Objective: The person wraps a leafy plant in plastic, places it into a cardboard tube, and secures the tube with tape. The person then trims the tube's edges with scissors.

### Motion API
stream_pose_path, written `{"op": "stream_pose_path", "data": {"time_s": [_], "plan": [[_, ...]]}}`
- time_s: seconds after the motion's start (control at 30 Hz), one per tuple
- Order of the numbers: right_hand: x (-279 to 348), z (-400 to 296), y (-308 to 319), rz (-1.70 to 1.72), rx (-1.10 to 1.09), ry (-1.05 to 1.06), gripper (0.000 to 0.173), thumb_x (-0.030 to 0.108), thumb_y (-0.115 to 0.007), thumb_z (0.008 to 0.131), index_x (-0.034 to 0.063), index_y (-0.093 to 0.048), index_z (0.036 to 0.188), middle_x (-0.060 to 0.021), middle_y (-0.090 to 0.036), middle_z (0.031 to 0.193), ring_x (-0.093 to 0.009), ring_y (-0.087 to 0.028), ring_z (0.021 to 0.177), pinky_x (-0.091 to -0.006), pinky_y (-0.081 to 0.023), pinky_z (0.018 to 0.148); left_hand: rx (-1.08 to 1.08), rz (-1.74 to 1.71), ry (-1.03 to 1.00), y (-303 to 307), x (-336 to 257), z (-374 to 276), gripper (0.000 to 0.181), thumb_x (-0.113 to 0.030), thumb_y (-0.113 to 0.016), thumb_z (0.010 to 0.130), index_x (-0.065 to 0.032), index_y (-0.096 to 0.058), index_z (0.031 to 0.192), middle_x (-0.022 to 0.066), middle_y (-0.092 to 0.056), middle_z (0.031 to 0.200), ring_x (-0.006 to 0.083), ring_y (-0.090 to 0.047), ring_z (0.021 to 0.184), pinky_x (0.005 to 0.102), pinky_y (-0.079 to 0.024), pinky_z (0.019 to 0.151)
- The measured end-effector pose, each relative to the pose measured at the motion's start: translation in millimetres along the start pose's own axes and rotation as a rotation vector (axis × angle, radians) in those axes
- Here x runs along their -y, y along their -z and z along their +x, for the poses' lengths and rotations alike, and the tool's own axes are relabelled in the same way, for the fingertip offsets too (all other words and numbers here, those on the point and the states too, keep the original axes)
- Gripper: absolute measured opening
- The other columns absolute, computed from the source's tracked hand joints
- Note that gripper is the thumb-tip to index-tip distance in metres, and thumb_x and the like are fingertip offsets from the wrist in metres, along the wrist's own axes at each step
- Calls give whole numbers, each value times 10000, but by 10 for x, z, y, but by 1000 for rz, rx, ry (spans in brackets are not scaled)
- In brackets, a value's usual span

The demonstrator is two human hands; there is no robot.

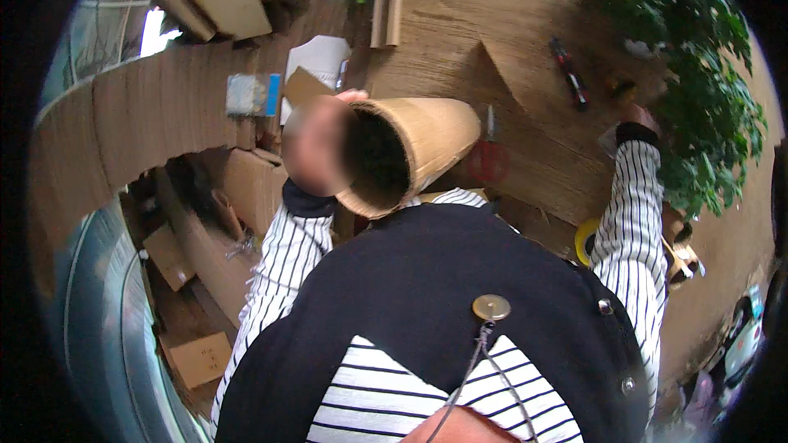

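My left hand [320, 144] is at the rim of a wide brown cardboard tube [440, 132], on its left side; a blur covers most of the hand. The tube lies tilted before my chest, its dark open end towards me. Reaching out to the right, my right hand [642, 118] is small in view beside leafy green plants [708, 129]; its fingers are not clear. Near it on the brown surface lie a red and black tool [569, 74] and a small yellowish thing [623, 90]. A pointed blade or tool tip [490, 120] shows just past the tube.
A roll of yellow tape [583, 241] is by my right forearm. Two long cardboard strips [388, 0] lie ahead. Cardboard boxes [200, 358] stand at the lower left, a blue and white packet [252, 95] lies left of my left hand, and a white piece [317, 58] lies beyond it.
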State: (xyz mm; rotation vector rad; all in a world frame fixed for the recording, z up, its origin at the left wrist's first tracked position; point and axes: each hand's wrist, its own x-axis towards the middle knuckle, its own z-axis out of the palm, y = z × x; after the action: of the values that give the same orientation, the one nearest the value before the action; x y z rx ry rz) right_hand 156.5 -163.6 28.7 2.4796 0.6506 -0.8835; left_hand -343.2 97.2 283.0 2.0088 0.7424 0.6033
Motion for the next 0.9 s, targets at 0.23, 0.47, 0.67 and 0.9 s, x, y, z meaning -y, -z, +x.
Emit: {"op": "stream_pose_path", "data": {"time_s": [0.23, 0.47, 0.67, 0.9], "plan": [[462, -1643, 443, 494, -833, 359, 159, 224, -684, 874, 104, -679, 978, -96, -701, 1027, -270, -675, 952, -409, -526, 839, -21, 227, -177, 94, -17, -103, 466, -262, -301, 1063, 61, -575, 1259, 218, -640, 1233, 303, -625, 1127, 399, -468, 1023], [940, -2865, 874, 1064, -992, 887, 173, 12, -746, 800, 46, -673, 953, -86, -696, 884, -245, -683, 854, -405, -509, 941, -132, -189, -143, 16, -9, -122, 228, -55, -518, 986, 29, -608, 1178, 223, -638, 1200, 326, -634, 1041, 419, -501, 937], [1205, -3745, 1218, 685, -1346, 1048, 195, 58, -750, 714, 96, -688, 895, -47, -665, 842, -231, -670, 846, -486, -387, 1106, -265, 653, -702, 159, -387, 24, 385, -56, -705, 814, 32, -636, 1181, 209, -654, 1165, 337, -646, 1009, 431, -504, 909], [1406, -4620, 1212, 366, -1302, 1412, 240, 163, -740, 725, 100, -708, 954, -34, -625, 837, -219, -667, 820, -546, -464, 1015, 410, -284, -299, 145, -927, -287, 303, -4, -709, 874, 5, -689, 1176, 185, -725, 1111, 286, -707, 1045, 390, -557, 914]]}}
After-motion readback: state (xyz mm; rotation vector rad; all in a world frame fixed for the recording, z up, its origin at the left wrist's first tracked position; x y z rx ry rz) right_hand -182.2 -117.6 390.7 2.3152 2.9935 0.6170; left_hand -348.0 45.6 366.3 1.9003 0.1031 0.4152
